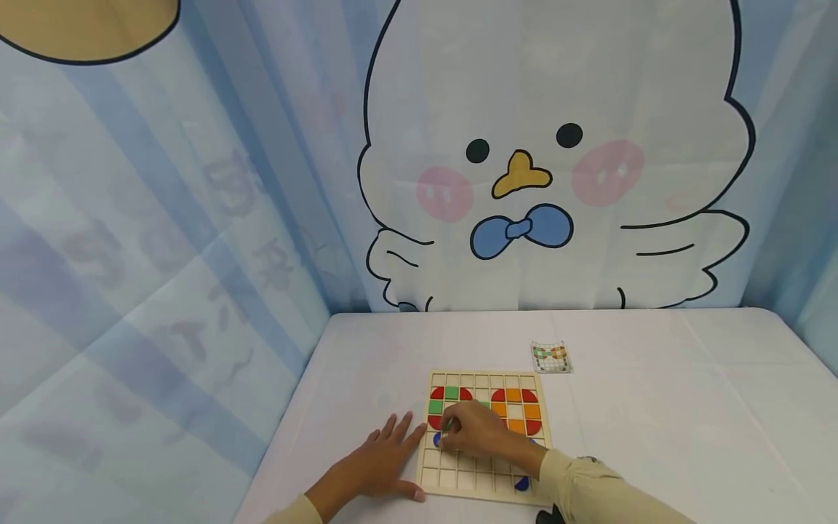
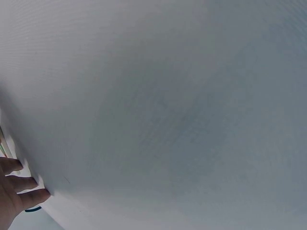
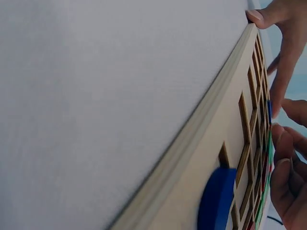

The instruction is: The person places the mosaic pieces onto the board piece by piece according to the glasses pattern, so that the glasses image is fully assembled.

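A wooden grid board [image 1: 458, 480] lies on the table with red, green and orange pieces set in its upper squares. My right hand [image 1: 476, 431] is over the board's left half, fingers bent, thumb and forefinger at a small blue piece [image 1: 437, 439] in the left column. In the right wrist view the fingertips of that right hand [image 3: 290, 177] come to either side of the blue piece [image 3: 269, 109]. My left hand [image 1: 386, 458] lies spread at the board's left edge, its thumb by the near corner. The left wrist view shows only some left fingers [image 2: 29, 184].
Another blue piece [image 1: 521, 484] with a curved side sits near the board's front right. A small pattern card [image 1: 551, 357] lies beyond the board on the white table [image 1: 655, 415]. A dark object [image 1: 550, 516] shows by the right sleeve. Printed curtains [image 1: 196, 218] stand behind and left.
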The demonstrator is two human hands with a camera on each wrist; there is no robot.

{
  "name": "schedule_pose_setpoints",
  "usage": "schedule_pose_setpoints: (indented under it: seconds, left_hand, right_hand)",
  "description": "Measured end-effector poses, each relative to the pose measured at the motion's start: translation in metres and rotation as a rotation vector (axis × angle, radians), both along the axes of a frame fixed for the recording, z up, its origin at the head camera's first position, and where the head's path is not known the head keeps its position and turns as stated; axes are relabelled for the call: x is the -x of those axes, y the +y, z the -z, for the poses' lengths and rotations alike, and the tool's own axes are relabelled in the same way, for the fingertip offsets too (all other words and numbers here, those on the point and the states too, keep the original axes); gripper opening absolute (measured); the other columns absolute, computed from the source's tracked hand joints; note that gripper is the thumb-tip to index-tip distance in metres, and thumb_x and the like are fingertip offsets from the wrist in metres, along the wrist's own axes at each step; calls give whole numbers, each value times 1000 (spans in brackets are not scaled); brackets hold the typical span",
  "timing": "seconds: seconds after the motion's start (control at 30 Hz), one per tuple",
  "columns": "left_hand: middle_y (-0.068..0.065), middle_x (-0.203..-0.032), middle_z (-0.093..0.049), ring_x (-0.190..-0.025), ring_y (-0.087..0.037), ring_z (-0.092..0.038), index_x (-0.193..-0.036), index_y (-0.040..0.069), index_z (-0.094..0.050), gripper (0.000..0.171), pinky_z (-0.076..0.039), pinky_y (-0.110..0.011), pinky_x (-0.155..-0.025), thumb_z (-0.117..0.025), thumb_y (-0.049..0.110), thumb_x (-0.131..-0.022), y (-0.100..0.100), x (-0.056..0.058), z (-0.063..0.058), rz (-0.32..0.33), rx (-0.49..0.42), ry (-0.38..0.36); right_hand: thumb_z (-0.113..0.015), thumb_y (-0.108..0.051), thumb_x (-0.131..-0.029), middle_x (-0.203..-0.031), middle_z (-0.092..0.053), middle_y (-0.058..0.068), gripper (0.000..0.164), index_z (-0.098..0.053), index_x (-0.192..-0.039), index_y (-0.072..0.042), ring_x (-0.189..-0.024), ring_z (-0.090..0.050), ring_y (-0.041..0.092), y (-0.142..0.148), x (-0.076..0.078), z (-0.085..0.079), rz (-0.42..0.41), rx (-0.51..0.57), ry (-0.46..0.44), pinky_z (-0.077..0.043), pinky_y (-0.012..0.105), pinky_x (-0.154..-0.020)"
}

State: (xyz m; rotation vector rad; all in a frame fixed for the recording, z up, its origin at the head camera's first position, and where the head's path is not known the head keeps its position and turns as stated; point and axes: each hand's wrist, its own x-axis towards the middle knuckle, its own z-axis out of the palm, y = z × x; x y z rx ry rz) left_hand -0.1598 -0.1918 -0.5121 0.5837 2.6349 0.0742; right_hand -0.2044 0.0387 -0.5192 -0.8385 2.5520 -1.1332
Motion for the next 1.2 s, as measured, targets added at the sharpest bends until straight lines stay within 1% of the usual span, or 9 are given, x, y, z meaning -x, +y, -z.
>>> schedule_pose_setpoints:
  seconds: [0.1,0.2,0.4,0.5,0.6,0.73,0.83,1.0,1.2]
  left_hand:
    - [-10,-169,-18,-153,-42,-21,-161,32,-23,107,-34,-63,-113,-62,81,-74,0,0,-1,-6,0,-4]
    - [-9,-169,-18,-153,-41,-20,-161,32,-24,107,-34,-63,-113,-62,82,-74,1,-1,-2,-11,0,-9]
    - [-8,-169,-18,-154,-40,-20,-160,33,-24,108,-33,-62,-114,-62,83,-72,3,-1,-2,-28,6,-14]
    - [-8,-169,-18,-153,-40,-20,-160,33,-24,108,-33,-62,-114,-63,82,-73,3,-1,-2,-30,9,-11]
    - [-8,-169,-18,-153,-41,-20,-160,32,-24,108,-33,-63,-114,-64,81,-73,4,-1,-4,-31,7,-13]
    - [-8,-169,-19,-153,-41,-21,-160,32,-25,107,-34,-63,-113,-65,80,-73,5,-2,-6,-31,9,-11]
    - [-8,-169,-18,-153,-41,-20,-160,32,-24,108,-34,-63,-114,-64,82,-73,5,-1,-4,-30,13,-8]
    - [-7,-169,-17,-154,-40,-19,-160,34,-23,110,-34,-62,-114,-62,84,-71,3,0,1,-34,16,-10]
    - [-8,-169,-17,-154,-40,-19,-160,34,-23,110,-33,-62,-114,-63,84,-71,3,1,3,-37,17,-11]
  right_hand:
    - [-79,-23,-85,-74,-63,-12,17,-75,-97,-11,-64,-53,1,11,2,-3,-20,31,1,-46,20,-59]
    - [-77,-27,-89,-76,-63,-13,16,-75,-98,-13,-66,-53,1,30,3,-6,-32,45,7,-46,20,-60]
    - [-72,-23,-93,-82,-64,-11,14,-74,-99,-11,-69,-54,1,85,5,-13,-31,85,12,-47,21,-59]
    - [-71,-23,-94,-84,-65,-7,17,-73,-101,-8,-68,-55,2,115,5,-18,-9,87,-19,-49,22,-56]
    - [-71,-25,-94,-85,-64,-3,21,-72,-105,-7,-62,-54,5,144,2,-23,40,56,-85,-50,23,-53]
    - [-72,-25,-93,-87,-62,-1,25,-72,-108,-6,-60,-53,8,180,-7,-25,99,-4,-167,-51,25,-53]
    - [-73,-22,-92,-88,-62,1,24,-72,-109,-6,-60,-53,10,202,-15,-25,101,-28,-213,-50,24,-54]
    - [-76,-18,-88,-94,-65,1,25,-72,-112,-9,-64,-52,12,229,-30,-19,68,-42,-267,-47,22,-57]
    - [-75,-9,-86,-104,-67,2,27,-73,-112,-13,-67,-52,13,243,-42,-8,-4,-20,-333,-46,22,-60]
